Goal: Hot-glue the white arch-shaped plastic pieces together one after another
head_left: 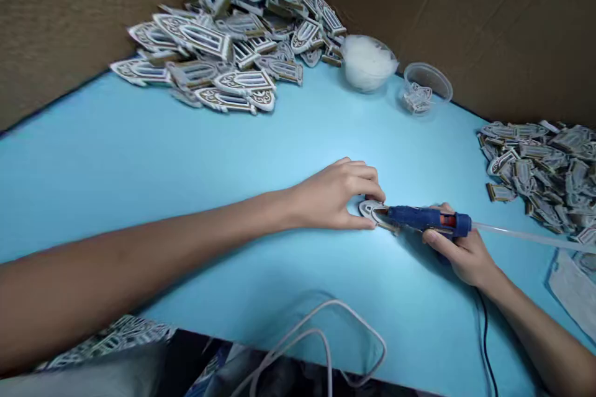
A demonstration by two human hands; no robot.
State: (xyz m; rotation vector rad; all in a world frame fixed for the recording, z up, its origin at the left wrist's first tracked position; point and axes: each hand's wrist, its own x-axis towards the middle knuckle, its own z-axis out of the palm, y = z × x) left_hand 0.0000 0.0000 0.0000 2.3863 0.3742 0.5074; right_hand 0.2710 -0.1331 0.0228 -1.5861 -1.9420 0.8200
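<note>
My right hand (459, 251) is wrapped round a blue glue gun (416, 217), which has a clear glue stick (521, 233) running out of its back. The gun's nozzle points left and sits over a small arch-shaped ornamental piece (370, 208) with white scrollwork, lying on the blue tabletop. Whether the nozzle touches the piece I cannot tell. My left hand (344, 195) grips this piece at its left end, thumb on the near edge and fingers on the far edge.
A big heap of similar pieces (242, 31) lies at the back left, another heap (549, 167) at the right. Two clear plastic tubs (370, 65) stand at the back. A white cable (335, 304) loops over the front edge; a black cord (487, 341) trails from the gun. Cardboard walls (465, 25) rise behind.
</note>
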